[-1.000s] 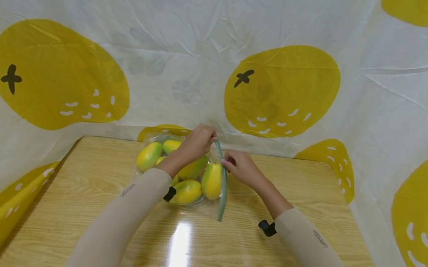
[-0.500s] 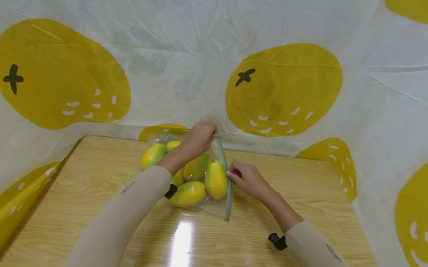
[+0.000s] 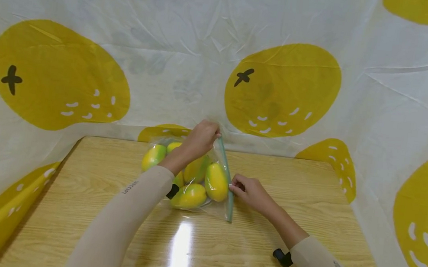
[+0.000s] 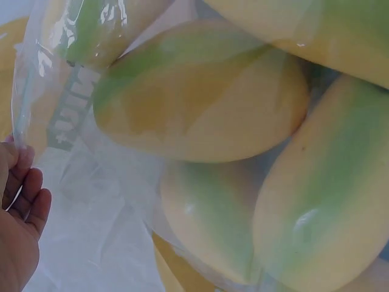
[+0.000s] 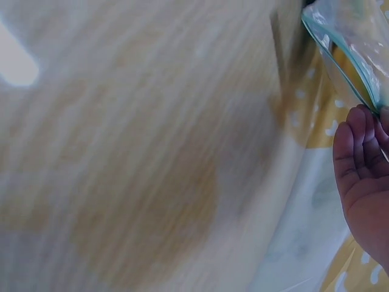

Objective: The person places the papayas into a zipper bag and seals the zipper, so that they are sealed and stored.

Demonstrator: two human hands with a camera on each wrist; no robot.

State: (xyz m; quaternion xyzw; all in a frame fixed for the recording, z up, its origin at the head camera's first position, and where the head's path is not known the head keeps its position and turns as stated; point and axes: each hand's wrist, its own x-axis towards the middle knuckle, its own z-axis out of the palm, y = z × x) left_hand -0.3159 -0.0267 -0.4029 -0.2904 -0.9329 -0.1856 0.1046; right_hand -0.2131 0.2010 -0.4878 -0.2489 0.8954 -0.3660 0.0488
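A clear zip bag (image 3: 215, 208) with several yellow-green mangoes (image 3: 216, 182) inside lies on the table, its teal zip strip (image 3: 230, 209) to the right. My left hand (image 3: 202, 137) pinches the far end of that strip; in the left wrist view its fingertips (image 4: 24, 157) are at the bag's edge. With thumb and fingers, my right hand (image 3: 251, 193) pinches a small white slider (image 3: 230, 185) partway along the strip. The right wrist view has the bag's teal edges (image 5: 349, 64) parted near the fingertips. My left forearm hides part of the mangoes.
The wooden table (image 3: 92, 208) ends at a white cloth (image 3: 180, 82) printed with yellow fruit, which rises behind it and along both sides. A black wrist camera (image 3: 283, 258) sits under the right sleeve.
My right hand has slid along the strip toward the near end, and the slider with it. The bag has shifted slightly to the right. My left hand keeps its grip on the far end.
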